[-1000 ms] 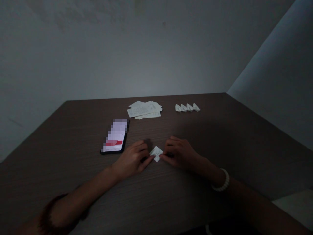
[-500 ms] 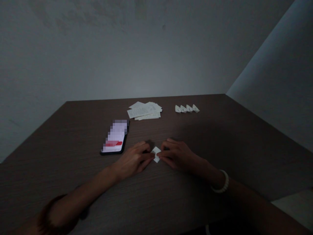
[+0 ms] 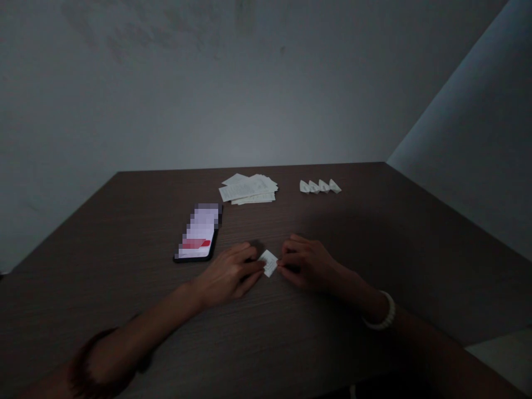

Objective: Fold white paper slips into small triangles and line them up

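Note:
A small folded piece of paper (image 3: 269,263), white with faint print, lies as a diamond on the table between my hands. My left hand (image 3: 233,271) pinches its left corner, fingers bent. At the opposite corner, my right hand (image 3: 305,263) has its thumb and fingertips closed on the paper's edge. A dark band circles my left forearm, and a pale bracelet (image 3: 388,311) sits on my right wrist.
A phone (image 3: 198,233) with a lit, blurred screen lies left of the paper. Behind it is a pile of printed paper sheets (image 3: 249,189). Several folded paper pieces (image 3: 320,187) stand in a row at the back right. A wall rises behind the table (image 3: 166,188).
My right hand has shifted slightly right, so its fingertips are now at the paper's right corner and more of the paper's face shows. The view has moved a little.

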